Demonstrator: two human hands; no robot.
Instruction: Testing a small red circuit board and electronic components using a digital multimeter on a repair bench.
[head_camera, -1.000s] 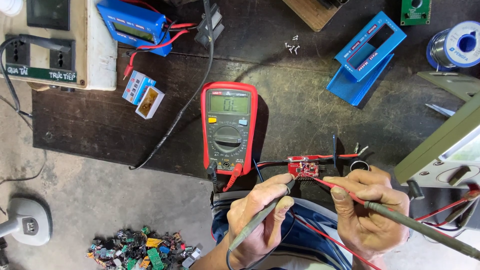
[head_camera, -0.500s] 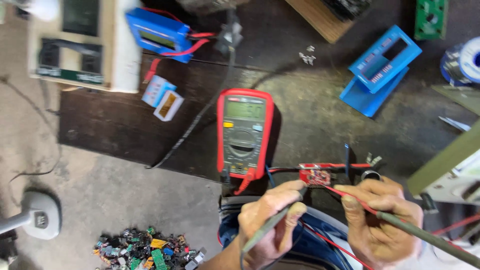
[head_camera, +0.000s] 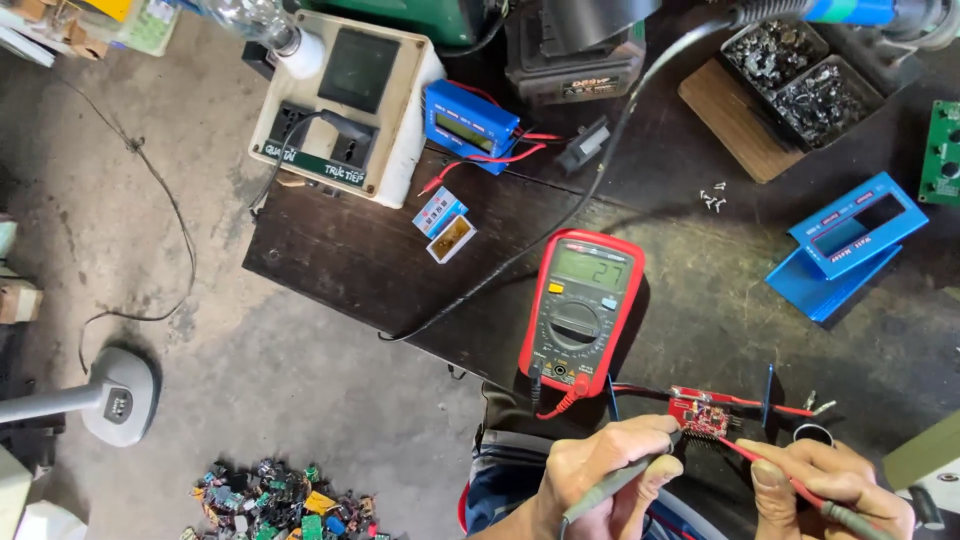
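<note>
The left hand (head_camera: 600, 470) grips a dark probe (head_camera: 620, 478) tightly, and the right hand (head_camera: 830, 485) pinches a red probe (head_camera: 775, 475). Both tips touch the small red circuit board (head_camera: 705, 416), which lies on the dark table (head_camera: 400, 270) near its near edge, just right of the red multimeter (head_camera: 580, 312).

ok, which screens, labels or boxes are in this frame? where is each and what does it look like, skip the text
Multimeter: red case, grey lit screen, mid-bench above the hands.
Blue meter module: rectangular, pale display, red wires, upper centre.
Cream socket box: dark square window on top, green label strip along its front, upper left.
Small box: white-blue, beside an amber-windowed one, below the module.
Blue housings: two, with rectangular cut-outs, right.
</note>
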